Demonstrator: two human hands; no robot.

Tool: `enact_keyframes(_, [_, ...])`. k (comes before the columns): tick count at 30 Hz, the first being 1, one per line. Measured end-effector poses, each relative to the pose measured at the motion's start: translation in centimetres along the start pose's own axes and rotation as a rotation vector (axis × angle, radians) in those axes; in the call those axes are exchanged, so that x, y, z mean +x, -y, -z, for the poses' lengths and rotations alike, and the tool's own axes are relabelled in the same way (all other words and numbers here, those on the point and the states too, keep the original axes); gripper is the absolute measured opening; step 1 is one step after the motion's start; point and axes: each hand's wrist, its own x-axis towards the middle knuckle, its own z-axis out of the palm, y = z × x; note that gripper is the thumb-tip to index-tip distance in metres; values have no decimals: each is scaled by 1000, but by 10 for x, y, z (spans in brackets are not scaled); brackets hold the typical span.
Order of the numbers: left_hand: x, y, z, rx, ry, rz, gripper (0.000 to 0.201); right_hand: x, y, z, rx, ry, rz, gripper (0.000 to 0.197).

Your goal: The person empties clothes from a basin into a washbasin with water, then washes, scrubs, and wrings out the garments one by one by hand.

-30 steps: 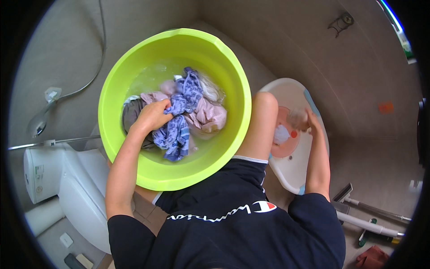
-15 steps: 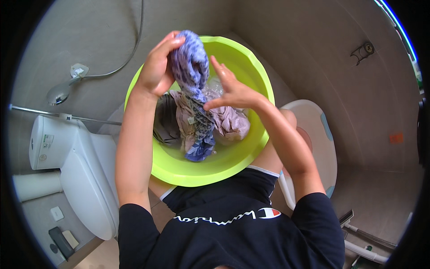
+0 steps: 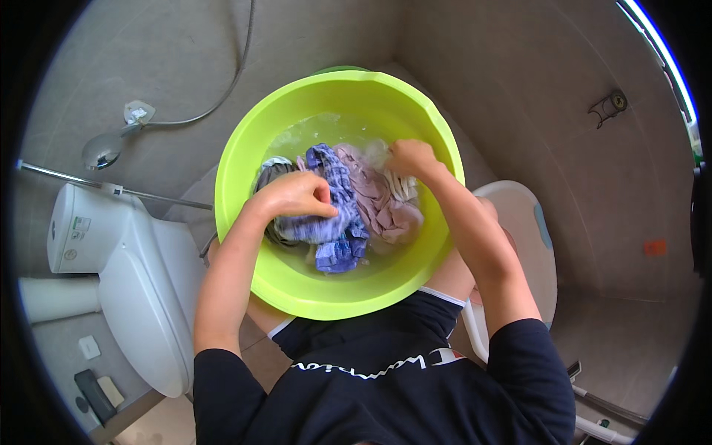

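Bathroom, grey wall (image 3: pixel 504 96). Green tub (image 3: pixel 334 302), holding water (image 3: pixel 300 136). Blue cloth (image 3: pixel 343 185): in tub, under left hand (image 3: pixel 297 196); fingers curled, grip uncertain. Right hand (image 3: pixel 413 158): fingers bent beside pink cloth (image 3: pixel 378 199), hold unclear. Handling: best kept low, drips inside.

L hand (image 3: pixel 298 196) curled, R hand (image 3: pixel 412 158) farther fwd.

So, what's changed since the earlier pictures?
The blue patterned cloth, lifted by the left hand just before, is back down in the green basin; that hand's grip is unclear. The right hand, first over the white tub, is now inside the basin's right side. Toilet and tub stayed put.
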Motion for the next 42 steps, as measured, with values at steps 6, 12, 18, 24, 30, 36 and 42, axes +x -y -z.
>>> enact_keyframes(6, [63, 9, -21, 229, -372, 116, 99, -31, -3, 56, 207, -401, 84, 29])
enact_keyframes(12, [7, -35, -43, 583, -138, 141, 116, -36, -4, 64, 129, -342, -22, 35])
enact_keyframes(18, [-18, 12, -85, 857, -301, -35, 70, 0, 22, 30, -94, 26, 87, 64])
enact_keyframes(24, [-36, -1, -27, 94, -282, 42, 26, 5, 45, -43, 11, 104, 169, 72])
enact_keyframes(30, [-49, -57, 79, -1103, -572, -512, 37, -33, 63, -48, 15, -43, 541, 26])
enact_keyframes(36, [-63, -107, 158, -961, -293, -676, 40, -75, 73, -47, -140, 56, 702, 28])
enact_keyframes(42, [-29, -141, 151, -1180, -227, -677, 37, -96, 63, -53, -126, 47, 755, 30])
